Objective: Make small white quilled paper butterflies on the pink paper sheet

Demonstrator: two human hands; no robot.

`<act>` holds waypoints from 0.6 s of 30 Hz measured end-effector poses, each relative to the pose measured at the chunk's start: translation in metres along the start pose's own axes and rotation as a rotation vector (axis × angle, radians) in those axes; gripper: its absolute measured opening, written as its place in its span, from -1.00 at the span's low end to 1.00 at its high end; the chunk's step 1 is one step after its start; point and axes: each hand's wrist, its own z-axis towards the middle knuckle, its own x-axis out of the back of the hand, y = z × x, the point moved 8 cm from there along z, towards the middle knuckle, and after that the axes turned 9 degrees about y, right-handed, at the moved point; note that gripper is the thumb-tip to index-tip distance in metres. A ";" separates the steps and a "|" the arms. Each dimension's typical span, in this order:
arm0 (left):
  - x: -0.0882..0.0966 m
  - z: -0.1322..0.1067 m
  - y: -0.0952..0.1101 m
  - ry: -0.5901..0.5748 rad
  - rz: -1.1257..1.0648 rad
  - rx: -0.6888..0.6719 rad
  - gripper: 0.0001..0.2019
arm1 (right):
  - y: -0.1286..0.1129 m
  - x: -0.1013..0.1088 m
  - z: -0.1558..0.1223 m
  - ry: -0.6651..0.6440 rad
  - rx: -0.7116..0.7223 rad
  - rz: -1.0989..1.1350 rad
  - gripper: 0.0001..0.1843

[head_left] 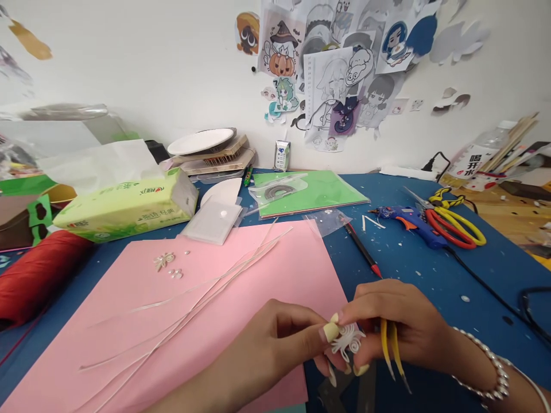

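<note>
The left hand [293, 332] and right hand [398, 315], lower right, pinch a white coiled piece [348, 341], the right also yellow tweezers [384, 344]; pink sheet [189, 298] overlies blue table [417, 274]; drawings [331, 83] dot the upper wall [172, 63].

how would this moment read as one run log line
left hand: pinches ornament | right hand: at ornament, holds tweezers | pink paper: strips, beads on top

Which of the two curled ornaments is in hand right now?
The white curled ornament, held between the left hand and right hand; the other ornament lies on the pink sheet, beside pearly beads.
</note>
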 end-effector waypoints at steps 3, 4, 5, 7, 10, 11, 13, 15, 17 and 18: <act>0.003 -0.003 0.007 0.034 0.143 -0.074 -0.80 | 0.002 0.002 0.000 -0.005 -0.018 0.041 -0.71; 0.004 -0.005 0.012 0.049 0.203 -0.120 -0.84 | 0.003 0.003 -0.001 -0.005 -0.027 0.060 -0.71; 0.004 -0.007 0.018 0.063 0.267 -0.180 -0.86 | 0.004 0.003 -0.002 -0.003 -0.037 0.082 -0.71; -0.001 -0.013 0.032 0.020 0.337 -0.319 -0.81 | 0.005 0.004 -0.004 0.008 -0.056 0.141 -0.70; -0.008 -0.021 0.046 -0.049 0.381 -0.480 -0.72 | 0.003 0.005 -0.006 0.031 -0.061 0.222 -0.69; -0.008 -0.022 0.048 -0.048 0.395 -0.507 -0.72 | 0.002 0.006 -0.005 0.034 -0.053 0.234 -0.69; -0.009 -0.022 0.048 -0.051 0.435 -0.520 -0.76 | -0.002 0.005 -0.004 0.020 -0.035 0.237 -0.71; -0.009 -0.021 0.046 -0.047 0.463 -0.512 -0.81 | -0.003 0.003 -0.004 -0.008 -0.032 0.238 -0.72; -0.008 -0.019 0.044 -0.038 0.471 -0.517 -0.85 | -0.003 0.002 -0.004 -0.022 -0.038 0.241 -0.72; -0.008 -0.019 0.043 -0.030 0.463 -0.527 -0.86 | -0.003 0.001 -0.005 -0.019 -0.037 0.242 -0.72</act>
